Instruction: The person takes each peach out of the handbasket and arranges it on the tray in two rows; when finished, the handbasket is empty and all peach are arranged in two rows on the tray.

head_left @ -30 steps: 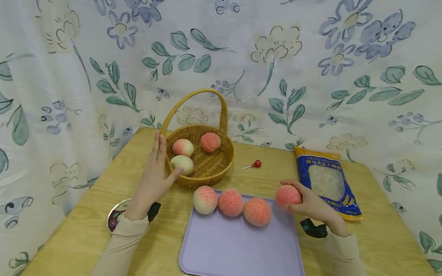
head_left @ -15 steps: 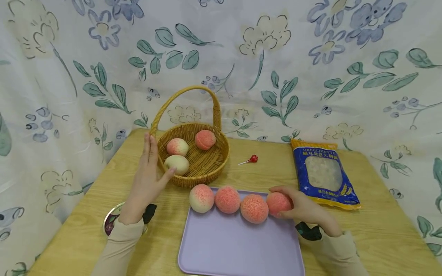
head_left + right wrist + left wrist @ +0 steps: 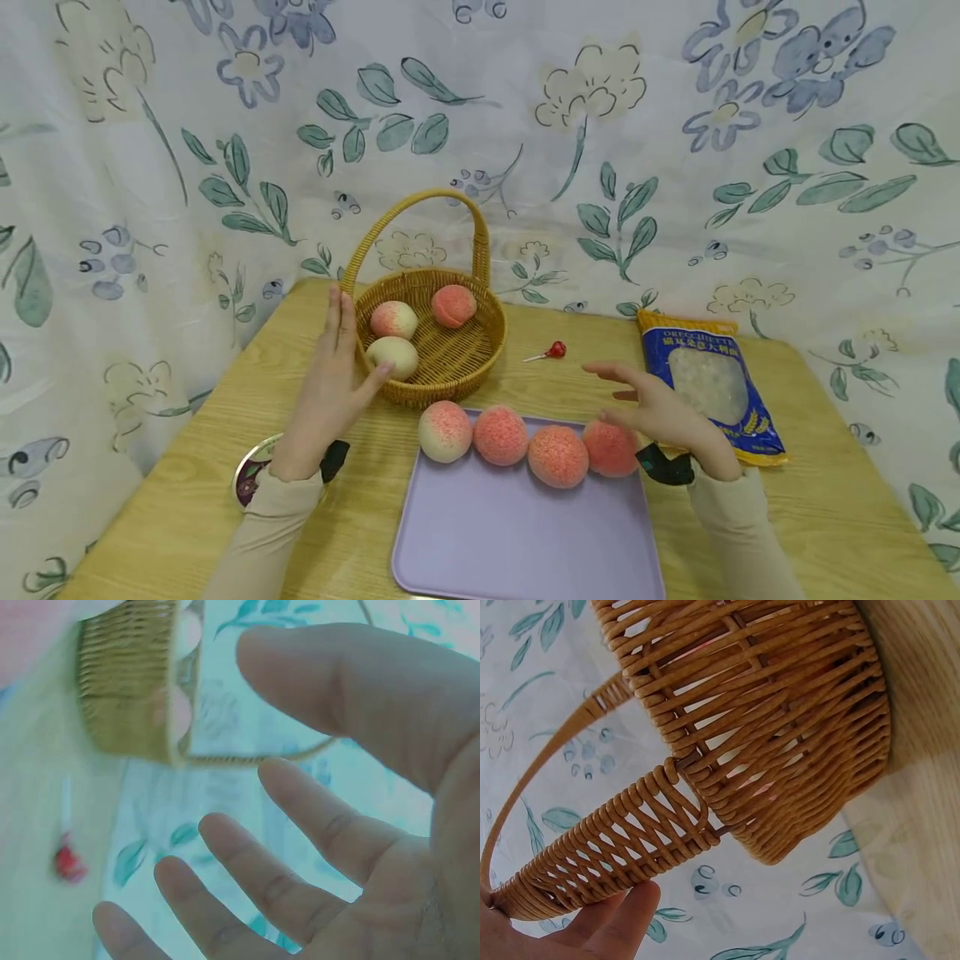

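Observation:
My left hand (image 3: pixel 325 392) lies along the left side of a wicker basket (image 3: pixel 480 379), fingers straight beside the base of its handle (image 3: pixel 600 851) and thumb at the rim. Inside the basket are a pink peach (image 3: pixel 453 306), a pink-and-cream peach (image 3: pixel 394 320) and a cream peach (image 3: pixel 393 357). My right hand (image 3: pixel 660 408) hovers with spread fingers and holds nothing. Just below it, a pink peach (image 3: pixel 611 450) sits at the right end of a row on the lilac tray (image 3: pixel 525 542). Left of it in the row are an orange-pink peach (image 3: pixel 558 457), another pink peach (image 3: pixel 501 436) and a pink-and-cream peach (image 3: pixel 446 432).
A red lollipop (image 3: pixel 555 350) lies behind the tray. At the right is a blue and yellow pasta bag (image 3: pixel 708 383). A round tin lid (image 3: pixel 251 477) lies partly under my left forearm. A floral curtain (image 3: pixel 525 150) hangs behind the table.
My right hand brought the pink peach leftward onto the tray, set it at the end of the row, then let go and rose. My left hand stays at the basket.

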`<state>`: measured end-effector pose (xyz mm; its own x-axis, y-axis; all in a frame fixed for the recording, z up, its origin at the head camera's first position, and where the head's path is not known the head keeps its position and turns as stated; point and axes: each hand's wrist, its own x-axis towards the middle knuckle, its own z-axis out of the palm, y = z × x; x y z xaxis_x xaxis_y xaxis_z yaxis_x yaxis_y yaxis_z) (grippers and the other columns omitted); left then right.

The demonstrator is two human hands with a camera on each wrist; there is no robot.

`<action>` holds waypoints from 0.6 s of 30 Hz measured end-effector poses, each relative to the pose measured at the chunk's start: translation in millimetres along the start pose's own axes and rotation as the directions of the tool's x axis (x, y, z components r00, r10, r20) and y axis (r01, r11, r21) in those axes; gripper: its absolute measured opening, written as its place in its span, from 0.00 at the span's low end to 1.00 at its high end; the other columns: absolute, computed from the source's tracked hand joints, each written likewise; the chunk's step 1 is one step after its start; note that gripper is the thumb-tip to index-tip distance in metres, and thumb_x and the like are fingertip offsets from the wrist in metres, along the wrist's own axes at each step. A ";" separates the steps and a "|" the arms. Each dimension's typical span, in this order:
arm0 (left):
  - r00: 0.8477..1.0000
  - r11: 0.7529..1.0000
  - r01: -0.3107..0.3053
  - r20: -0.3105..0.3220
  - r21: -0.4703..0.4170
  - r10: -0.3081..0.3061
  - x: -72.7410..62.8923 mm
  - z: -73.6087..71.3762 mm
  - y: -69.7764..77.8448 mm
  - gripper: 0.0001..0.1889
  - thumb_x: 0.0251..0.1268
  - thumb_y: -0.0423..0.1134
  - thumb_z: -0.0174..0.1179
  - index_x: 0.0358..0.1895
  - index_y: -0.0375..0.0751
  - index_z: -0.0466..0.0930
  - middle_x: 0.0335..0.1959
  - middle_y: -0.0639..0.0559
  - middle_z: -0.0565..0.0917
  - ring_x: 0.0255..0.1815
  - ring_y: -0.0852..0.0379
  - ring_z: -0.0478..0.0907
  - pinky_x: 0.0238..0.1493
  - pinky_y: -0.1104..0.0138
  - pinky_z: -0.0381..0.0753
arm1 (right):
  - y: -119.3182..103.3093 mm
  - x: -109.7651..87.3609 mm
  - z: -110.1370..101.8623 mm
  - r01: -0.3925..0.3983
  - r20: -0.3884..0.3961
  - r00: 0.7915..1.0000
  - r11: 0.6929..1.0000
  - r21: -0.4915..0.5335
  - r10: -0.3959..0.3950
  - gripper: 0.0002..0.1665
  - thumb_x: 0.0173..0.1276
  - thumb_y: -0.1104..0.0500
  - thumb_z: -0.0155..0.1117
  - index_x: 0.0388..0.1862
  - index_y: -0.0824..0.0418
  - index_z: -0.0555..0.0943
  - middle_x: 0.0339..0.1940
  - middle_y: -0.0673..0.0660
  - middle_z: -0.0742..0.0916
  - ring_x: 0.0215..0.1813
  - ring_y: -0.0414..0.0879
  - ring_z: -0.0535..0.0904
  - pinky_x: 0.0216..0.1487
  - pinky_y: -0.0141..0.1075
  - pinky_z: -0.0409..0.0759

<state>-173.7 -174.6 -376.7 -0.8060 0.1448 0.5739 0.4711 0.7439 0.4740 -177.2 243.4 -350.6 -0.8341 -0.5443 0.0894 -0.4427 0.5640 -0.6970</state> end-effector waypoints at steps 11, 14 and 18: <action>1.000 0.999 0.019 -0.003 0.029 -0.019 -3.0 -7.0 -2.8 0.49 0.67 0.70 0.41 0.78 0.53 0.25 0.80 0.46 0.30 0.76 0.30 0.47 0.69 0.36 0.53 | -55.3 143.5 -3.2 -0.010 0.148 0.989 0.997 0.080 -0.002 0.32 0.71 0.57 0.60 0.72 0.58 0.65 0.74 0.62 0.68 0.73 0.61 0.64 0.68 0.55 0.68; 1.000 0.999 0.008 0.002 0.044 -0.009 -3.3 -5.8 -1.3 0.49 0.68 0.71 0.39 0.78 0.50 0.25 0.80 0.44 0.31 0.73 0.30 0.53 0.68 0.37 0.56 | -63.7 177.6 10.0 -0.042 0.144 0.989 0.992 0.117 0.025 0.31 0.72 0.55 0.59 0.72 0.56 0.66 0.74 0.61 0.68 0.74 0.61 0.63 0.69 0.54 0.67; 1.000 0.999 -0.017 -0.004 0.052 0.017 -3.1 -3.9 2.6 0.49 0.67 0.73 0.34 0.78 0.46 0.27 0.80 0.41 0.33 0.74 0.30 0.53 0.69 0.39 0.58 | -68.1 213.7 34.8 -0.068 0.114 0.992 0.988 0.141 0.052 0.31 0.72 0.55 0.57 0.72 0.59 0.65 0.74 0.62 0.68 0.74 0.63 0.62 0.70 0.53 0.67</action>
<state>-168.6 -175.7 -374.7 -0.7963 0.1551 0.5846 0.4656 0.7742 0.4288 -313.9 67.1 -308.8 -0.8134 -0.5810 -0.0287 -0.3339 0.5069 -0.7947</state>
